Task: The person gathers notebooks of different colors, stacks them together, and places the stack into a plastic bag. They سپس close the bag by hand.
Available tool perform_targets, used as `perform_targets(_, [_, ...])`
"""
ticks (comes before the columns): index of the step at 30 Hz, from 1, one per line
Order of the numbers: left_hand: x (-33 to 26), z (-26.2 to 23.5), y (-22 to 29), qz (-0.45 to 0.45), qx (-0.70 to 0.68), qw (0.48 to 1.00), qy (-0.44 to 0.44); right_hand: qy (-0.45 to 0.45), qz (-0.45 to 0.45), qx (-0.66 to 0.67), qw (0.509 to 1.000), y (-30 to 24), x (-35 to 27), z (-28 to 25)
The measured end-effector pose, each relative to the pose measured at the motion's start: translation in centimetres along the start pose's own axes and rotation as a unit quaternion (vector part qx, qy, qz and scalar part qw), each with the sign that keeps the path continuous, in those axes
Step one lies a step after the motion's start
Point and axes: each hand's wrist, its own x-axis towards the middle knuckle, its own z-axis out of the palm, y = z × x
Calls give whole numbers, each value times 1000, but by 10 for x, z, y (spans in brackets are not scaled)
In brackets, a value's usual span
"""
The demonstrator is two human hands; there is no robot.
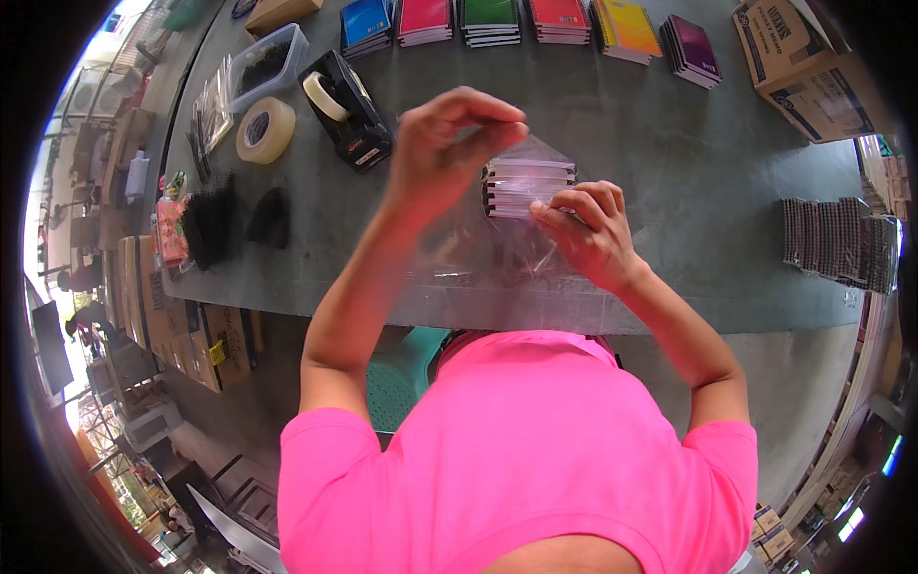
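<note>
Colours in front of me
My shirt [521, 450] is bright pink; notebook stacks [524, 21] run blue, magenta, green, red, yellow, purple on the grey-green surface [669, 163].

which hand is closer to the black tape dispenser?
Left. The left hand pinches the top of the clear bag just right of the tape dispenser. The right hand grips the bag's lower side, farther right and nearer the person.

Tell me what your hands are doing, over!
Left hand pinching clear bag top. Right hand gripping bag over small notebooks. Tape dispenser left, clear of hands.
</note>
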Motion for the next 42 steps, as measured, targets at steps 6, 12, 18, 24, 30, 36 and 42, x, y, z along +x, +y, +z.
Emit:
perform_targets(6, [-78,4,-30,88,385,917,-54,-9,14,69,997,5,9,-2])
perform_targets(12, [-42,25,-19,196,358,913,-2,-8,42,88,995,6,20,-7])
perform_targets(18, [-44,23,-19,65,217,973,52,2,103,121,987,5,25,1])
perform_targets(24, [-31,11,-52,-148,-78,986,-24,123,249,134,951,-4,45,2])
perform_targets(30, [5,-2,-29,19,202,969,-143,-134,335,370,856,38,57,-13])
perform_targets(36, [-13,19,-5,105,395,899,-158,-122,74,101,985,26,56,-17])
perform_targets(42, [-15,22,-7,111,446,876,-143,-147,91,132,976,13,65,-33])
